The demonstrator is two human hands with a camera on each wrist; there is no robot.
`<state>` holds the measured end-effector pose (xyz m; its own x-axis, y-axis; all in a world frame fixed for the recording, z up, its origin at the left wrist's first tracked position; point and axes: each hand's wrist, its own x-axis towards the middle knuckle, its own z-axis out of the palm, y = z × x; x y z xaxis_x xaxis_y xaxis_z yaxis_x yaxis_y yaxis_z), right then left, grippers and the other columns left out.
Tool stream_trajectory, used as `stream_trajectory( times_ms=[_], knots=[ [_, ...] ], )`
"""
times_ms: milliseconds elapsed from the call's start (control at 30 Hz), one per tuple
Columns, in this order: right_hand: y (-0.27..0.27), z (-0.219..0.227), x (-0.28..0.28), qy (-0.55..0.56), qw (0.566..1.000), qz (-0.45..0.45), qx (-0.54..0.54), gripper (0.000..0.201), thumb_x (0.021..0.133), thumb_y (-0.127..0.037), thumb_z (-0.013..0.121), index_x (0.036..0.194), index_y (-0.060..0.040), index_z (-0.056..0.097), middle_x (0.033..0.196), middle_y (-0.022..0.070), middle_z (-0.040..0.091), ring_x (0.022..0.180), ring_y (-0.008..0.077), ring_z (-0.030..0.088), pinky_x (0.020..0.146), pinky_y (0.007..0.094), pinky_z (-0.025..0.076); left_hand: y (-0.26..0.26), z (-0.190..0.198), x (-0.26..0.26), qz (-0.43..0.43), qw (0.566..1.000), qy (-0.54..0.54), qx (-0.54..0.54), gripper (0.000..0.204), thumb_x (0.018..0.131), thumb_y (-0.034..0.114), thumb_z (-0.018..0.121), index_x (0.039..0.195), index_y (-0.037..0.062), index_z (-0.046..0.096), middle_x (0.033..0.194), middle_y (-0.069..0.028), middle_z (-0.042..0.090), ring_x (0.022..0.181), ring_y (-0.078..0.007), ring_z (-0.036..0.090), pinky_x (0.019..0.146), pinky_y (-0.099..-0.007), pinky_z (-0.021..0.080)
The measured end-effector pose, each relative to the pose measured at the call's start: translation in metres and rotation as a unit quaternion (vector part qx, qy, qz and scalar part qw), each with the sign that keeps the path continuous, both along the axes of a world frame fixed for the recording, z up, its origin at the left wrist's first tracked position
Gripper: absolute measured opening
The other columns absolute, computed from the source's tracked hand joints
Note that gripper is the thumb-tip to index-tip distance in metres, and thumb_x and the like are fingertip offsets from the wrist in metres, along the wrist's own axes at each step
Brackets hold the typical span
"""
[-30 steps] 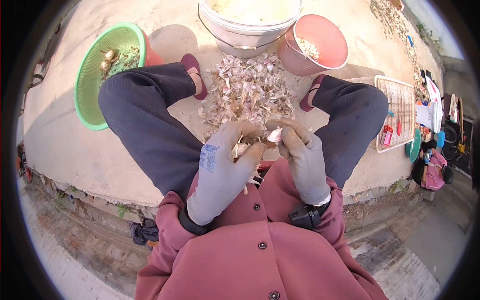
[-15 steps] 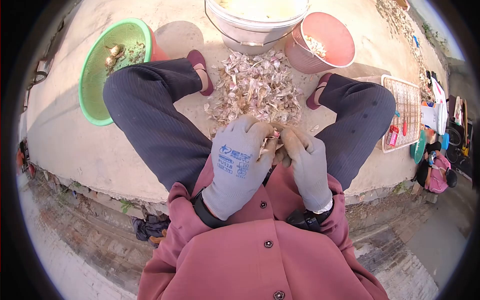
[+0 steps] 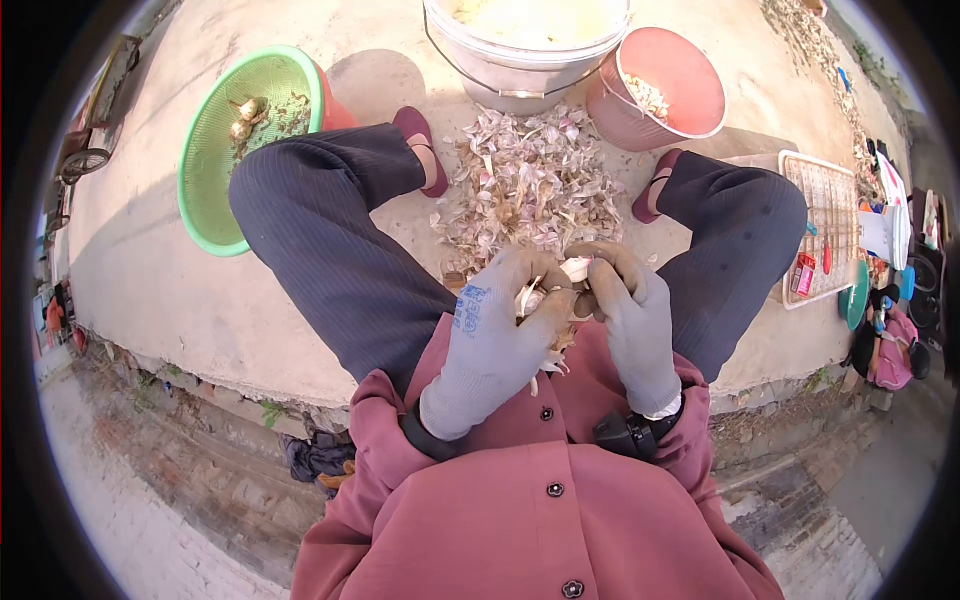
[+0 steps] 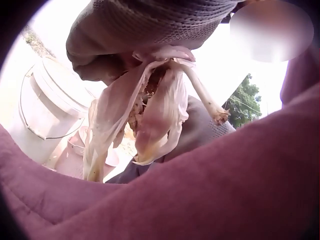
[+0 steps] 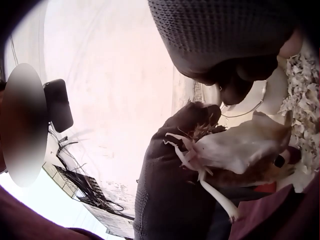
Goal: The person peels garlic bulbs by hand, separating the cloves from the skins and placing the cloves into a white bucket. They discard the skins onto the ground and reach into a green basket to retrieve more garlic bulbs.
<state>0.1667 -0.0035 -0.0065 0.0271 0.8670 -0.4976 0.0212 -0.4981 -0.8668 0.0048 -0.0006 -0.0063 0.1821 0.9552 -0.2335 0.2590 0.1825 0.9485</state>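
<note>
Both hands wear grey work gloves and meet in front of the lap. The left hand (image 3: 500,330) grips a partly broken garlic bulb (image 4: 160,110), its papery skins hanging loose and a thin stalk sticking out. Close beside it, the right hand (image 3: 638,325) pinches a pale garlic clove (image 3: 576,268) between thumb and fingers. In the right wrist view the torn bulb's white skin (image 5: 240,145) shows below the right hand's fingertips. Beyond the hands, a heap of garlic skins (image 3: 535,180) covers the ground between the feet.
A white bucket (image 3: 520,75) stands behind the heap, beside a pink bucket (image 3: 690,90) with cloves (image 3: 648,98) inside. At left is a green mesh basket (image 3: 200,160) holding garlic bulbs (image 3: 242,125). A crate-like rack (image 3: 820,195) with a red packet (image 3: 803,273) lies right.
The hands came together over the bulb, the left turning its back upward, then turned back and parted slightly. A clove again shows in the right fingers. The head view shifted a little.
</note>
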Motion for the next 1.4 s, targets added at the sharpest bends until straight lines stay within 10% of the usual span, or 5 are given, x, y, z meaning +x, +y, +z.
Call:
stream_trajectory(
  times_ms=[267,433,533,1133,1400],
  knots=[
    [0.004,-0.002,0.006,0.152,0.983,-0.075,-0.068,0.023,0.101,-0.019,0.052,0.103,-0.0007,0.066,0.078,0.0018,0.063,0.065,0.0064,0.055,0.060,0.0212,0.045,0.009,0.002,-0.014,0.112,0.972,-0.197,-0.059,0.015,0.088,0.003,0.058,0.100,-0.0048,0.061,0.092,-0.0051,0.064,0.083,-0.0073,0.057,0.076,-0.0237,0.047],
    [-0.001,-0.011,0.009,0.096,0.993,-0.029,-0.058,0.024,0.101,-0.018,0.054,0.108,0.0014,0.067,0.079,0.0006,0.063,0.068,0.0041,0.054,0.060,0.0208,0.045,0.012,0.006,-0.016,0.062,0.997,0.008,-0.033,0.039,0.083,0.001,0.060,0.122,-0.0016,0.063,0.095,-0.0089,0.064,0.091,-0.0169,0.061,0.084,-0.0302,0.048],
    [0.002,-0.004,0.004,0.076,0.996,-0.007,-0.043,0.022,0.100,-0.016,0.057,0.108,0.0033,0.066,0.079,0.0009,0.063,0.067,0.0038,0.054,0.058,0.0204,0.046,0.010,0.004,-0.007,-0.024,0.995,0.075,0.067,0.020,0.083,0.006,0.069,0.102,-0.0007,0.067,0.096,-0.0154,0.065,0.090,-0.0312,0.063,0.080,-0.0368,0.049],
    [-0.009,0.004,-0.006,0.061,0.998,0.006,-0.025,0.023,0.099,-0.018,0.061,0.108,0.0027,0.064,0.080,0.0032,0.065,0.065,0.0056,0.056,0.056,0.0206,0.046,-0.002,-0.009,-0.005,0.019,0.988,0.108,0.107,0.012,0.089,0.010,0.064,0.093,-0.0014,0.065,0.081,-0.0101,0.061,0.073,-0.0213,0.061,0.068,-0.0338,0.047],
    [-0.010,-0.009,-0.009,0.026,0.994,0.037,0.104,0.026,0.100,-0.015,0.058,0.117,0.0037,0.063,0.090,0.0044,0.067,0.071,0.0059,0.058,0.064,0.0214,0.048,0.009,-0.001,-0.011,0.062,0.953,-0.176,-0.239,0.018,0.097,0.015,0.060,0.095,-0.0019,0.066,0.075,-0.0044,0.063,0.069,-0.0075,0.055,0.061,-0.0258,0.047]
  ],
)
